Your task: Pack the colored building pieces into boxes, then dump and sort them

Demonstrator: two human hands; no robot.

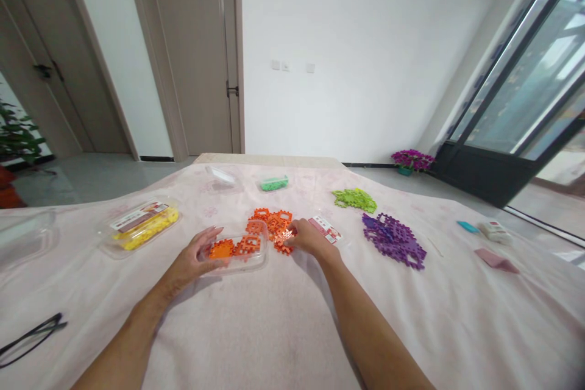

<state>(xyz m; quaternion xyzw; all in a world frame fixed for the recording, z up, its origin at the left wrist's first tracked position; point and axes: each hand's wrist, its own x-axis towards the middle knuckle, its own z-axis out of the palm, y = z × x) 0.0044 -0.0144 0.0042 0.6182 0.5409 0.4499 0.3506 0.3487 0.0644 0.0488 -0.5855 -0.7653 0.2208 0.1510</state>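
Observation:
A clear plastic container (pixel 247 264) stands on the table in front of me, with several orange interlocking pieces (pixel 222 250) inside. My left hand (pixel 201 253) grips its left end, thumb in front and fingers over the rim. Just to the right and behind lies a loose pile of orange interlocking pieces (pixel 269 219). At the pile's right side, the fingers of my right hand (pixel 305 237) pinch an orange piece (pixel 283 246), partly hidden by the hand. A clear lid with a red and white label (pixel 325 229) lies beyond my right wrist.
A labelled box of yellow pieces (pixel 146 222) sits left; a box of green pieces (pixel 274 183) stands at the back. Lime pieces (pixel 354 200) and purple pieces (pixel 395 241) lie right. Glasses (pixel 34 338) rest front left. A pink cloth (pixel 496 260) lies far right.

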